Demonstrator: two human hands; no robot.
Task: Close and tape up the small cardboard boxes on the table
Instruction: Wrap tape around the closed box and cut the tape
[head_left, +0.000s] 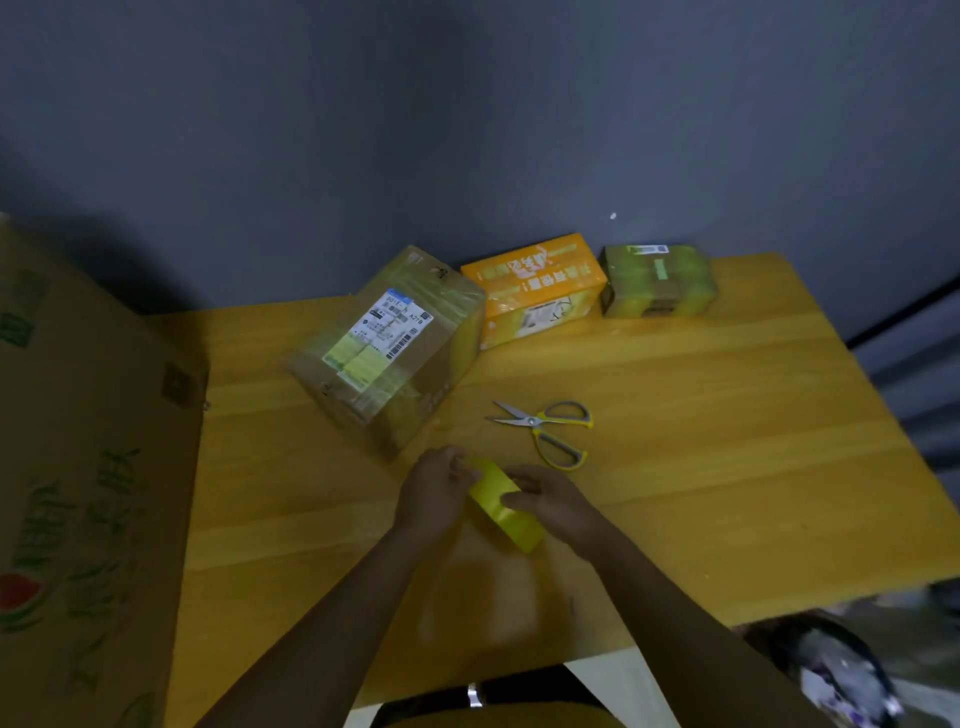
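Note:
A yellow roll of tape (501, 501) is held above the wooden table (727, 467) between both hands. My left hand (434, 488) pinches its upper left edge. My right hand (553, 499) grips it from the right side. Behind the hands lies a brown cardboard box (387, 345) with shipping labels and yellow tape on it, turned at an angle. An orange box (535, 288) and a small greenish taped box (657, 280) stand closed at the table's far edge.
Scissors (548, 428) with yellow and grey handles lie open on the table just right of the brown box. A large cardboard carton (88, 493) stands against the table's left side. A dark bin (831, 670) sits on the floor at lower right.

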